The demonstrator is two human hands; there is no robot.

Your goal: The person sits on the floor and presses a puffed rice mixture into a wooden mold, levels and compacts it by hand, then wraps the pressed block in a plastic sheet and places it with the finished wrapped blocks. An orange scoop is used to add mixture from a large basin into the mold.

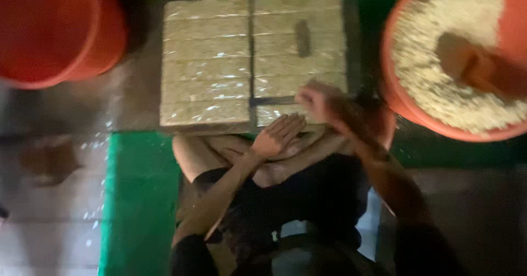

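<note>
A flat slab of tan bars (206,62), cut into two columns of long rows, lies in front of me on a board. My left hand (279,135) rests flat with fingers apart on the near edge of the right column. My right hand (324,103) is blurred over the near right row, beside a dark gap (274,101) between rows; I cannot tell whether it grips anything. A dark narrow object (302,37) lies on the right column further back.
An orange tub (398,103) at the right holds pale grain with a scoop (477,70) in it. Another orange tub (60,29) stands at the upper left. A green mat (140,199) lies under my crossed legs (219,155).
</note>
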